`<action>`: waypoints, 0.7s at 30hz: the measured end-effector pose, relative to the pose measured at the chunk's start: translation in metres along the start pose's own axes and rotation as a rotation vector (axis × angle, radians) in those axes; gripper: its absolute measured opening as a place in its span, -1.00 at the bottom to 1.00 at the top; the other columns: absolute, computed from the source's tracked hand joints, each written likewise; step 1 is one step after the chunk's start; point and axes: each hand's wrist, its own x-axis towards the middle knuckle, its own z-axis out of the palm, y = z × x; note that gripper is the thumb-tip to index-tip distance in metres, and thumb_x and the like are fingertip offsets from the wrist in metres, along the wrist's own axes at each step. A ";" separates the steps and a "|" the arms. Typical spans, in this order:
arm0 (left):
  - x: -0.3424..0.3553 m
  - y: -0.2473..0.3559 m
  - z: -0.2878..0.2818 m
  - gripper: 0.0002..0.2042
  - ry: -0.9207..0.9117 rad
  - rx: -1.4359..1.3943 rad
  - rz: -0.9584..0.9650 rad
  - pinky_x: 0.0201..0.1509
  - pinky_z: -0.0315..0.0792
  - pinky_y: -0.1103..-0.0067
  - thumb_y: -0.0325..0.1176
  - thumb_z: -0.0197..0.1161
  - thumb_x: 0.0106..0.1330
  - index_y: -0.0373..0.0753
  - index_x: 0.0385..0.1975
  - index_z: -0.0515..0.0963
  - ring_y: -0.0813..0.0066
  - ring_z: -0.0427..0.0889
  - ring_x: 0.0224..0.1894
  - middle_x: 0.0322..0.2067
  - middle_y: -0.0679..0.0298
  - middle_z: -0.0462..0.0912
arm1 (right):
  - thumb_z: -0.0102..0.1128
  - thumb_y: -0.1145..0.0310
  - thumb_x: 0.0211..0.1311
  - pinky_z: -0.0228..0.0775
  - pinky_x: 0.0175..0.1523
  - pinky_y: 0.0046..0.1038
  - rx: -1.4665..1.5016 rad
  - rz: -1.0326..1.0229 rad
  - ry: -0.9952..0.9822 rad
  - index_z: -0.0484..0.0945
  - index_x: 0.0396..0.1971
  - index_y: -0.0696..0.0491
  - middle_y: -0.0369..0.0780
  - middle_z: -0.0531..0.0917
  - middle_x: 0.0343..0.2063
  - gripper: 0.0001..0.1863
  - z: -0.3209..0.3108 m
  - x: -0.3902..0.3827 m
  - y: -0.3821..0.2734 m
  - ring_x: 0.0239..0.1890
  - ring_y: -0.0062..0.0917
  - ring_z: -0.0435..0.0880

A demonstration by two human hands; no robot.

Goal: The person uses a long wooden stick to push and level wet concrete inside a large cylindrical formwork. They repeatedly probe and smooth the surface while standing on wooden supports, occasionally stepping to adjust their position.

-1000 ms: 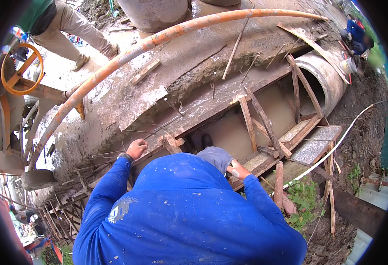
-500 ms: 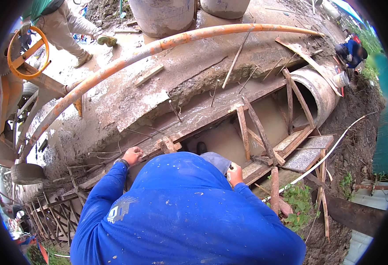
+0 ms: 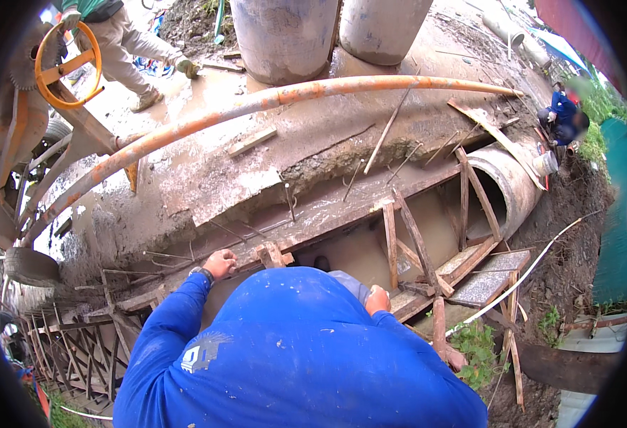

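The left hand (image 3: 221,263) is at the near edge of the long muddy board (image 3: 370,207), fingers bent — whether they grip it, I cannot tell. The right hand (image 3: 379,299) is curled just beside the grey trouser leg (image 3: 352,287); whether it pinches cloth is hidden. The board runs along muddy water (image 3: 360,253), with wooden props (image 3: 417,235) across the trench — and a concrete pipe (image 3: 520,182) lies at its far right end.

Braces (image 3: 391,246) stand in the trench (image 3: 362,246) between the left hand (image 3: 221,264) and the pipe (image 3: 518,175).
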 end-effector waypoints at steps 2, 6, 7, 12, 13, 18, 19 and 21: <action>-0.001 -0.009 0.000 -0.80 0.000 0.069 0.097 -0.24 0.60 0.53 -0.46 0.24 0.33 -0.35 -0.11 0.62 0.53 0.70 -0.29 -0.31 0.24 0.72 | 0.21 0.33 0.11 0.53 -0.01 -0.02 0.054 -0.085 0.039 0.64 -0.35 0.04 0.01 0.74 -0.24 -0.85 0.017 0.015 0.012 -0.07 0.03 0.69; -0.024 -0.003 -0.001 -0.79 -0.004 -0.011 -0.041 -0.24 0.61 0.50 -0.45 0.23 0.31 -0.35 -0.11 0.62 0.47 0.73 -0.32 -0.30 0.20 0.74 | 0.18 0.36 0.13 0.53 0.04 -0.04 0.223 -0.314 0.010 0.67 -0.30 0.07 0.03 0.73 -0.22 -0.82 0.004 0.016 -0.010 -0.03 0.03 0.69; -0.025 -0.011 -0.001 -0.79 -0.002 -0.042 -0.072 -0.25 0.60 0.50 -0.43 0.23 0.30 -0.34 -0.12 0.63 0.45 0.74 -0.34 -0.29 0.19 0.75 | 0.18 0.36 0.13 0.53 0.05 -0.05 0.258 -0.323 -0.048 0.68 -0.27 0.07 0.04 0.73 -0.21 -0.80 -0.008 0.012 -0.020 -0.02 0.03 0.69; -0.019 -0.008 0.012 -0.80 -0.030 0.048 -0.020 -0.26 0.59 0.51 -0.41 0.23 0.30 -0.32 -0.14 0.63 0.45 0.73 -0.33 -0.30 0.19 0.75 | 0.18 0.34 0.13 0.52 0.09 -0.09 0.076 -0.300 -0.263 0.72 -0.17 0.05 0.07 0.72 -0.16 -0.71 0.028 0.047 0.040 -0.02 0.03 0.68; -0.019 0.006 0.014 -0.80 -0.038 0.074 -0.007 -0.25 0.59 0.50 -0.41 0.23 0.30 -0.33 -0.14 0.63 0.45 0.73 -0.33 -0.30 0.20 0.74 | 0.18 0.32 0.14 0.52 0.07 -0.10 0.082 -0.314 -0.288 0.71 -0.19 0.06 0.06 0.72 -0.17 -0.72 0.035 0.052 0.050 -0.03 0.03 0.68; -0.026 0.023 0.030 -0.79 0.010 -0.023 -0.049 -0.20 0.60 0.48 -0.43 0.21 0.28 -0.35 -0.15 0.64 0.45 0.72 -0.35 -0.36 0.21 0.73 | 0.08 0.39 0.14 0.50 0.03 -0.07 0.110 -0.450 -0.310 0.67 -0.24 0.10 0.09 0.70 -0.19 -0.75 0.032 0.073 0.038 -0.03 0.07 0.65; -0.027 0.020 0.032 -0.80 0.024 -0.012 -0.067 -0.25 0.58 0.51 -0.41 0.22 0.29 -0.33 -0.15 0.64 0.46 0.72 -0.36 -0.34 0.23 0.73 | 0.09 0.40 0.13 0.50 0.05 -0.07 0.074 -0.451 -0.345 0.67 -0.22 0.09 0.07 0.70 -0.17 -0.74 0.031 0.080 0.036 -0.02 0.07 0.66; -0.024 0.016 0.038 -0.81 0.052 -0.017 -0.091 -0.37 0.52 0.56 -0.40 0.22 0.31 -0.27 -0.14 0.63 0.52 0.70 -0.38 -0.34 0.28 0.73 | 0.11 0.42 0.09 0.51 0.09 -0.08 0.013 -0.443 -0.408 0.68 -0.19 0.07 0.04 0.71 -0.13 -0.72 0.026 0.096 0.028 -0.01 0.06 0.66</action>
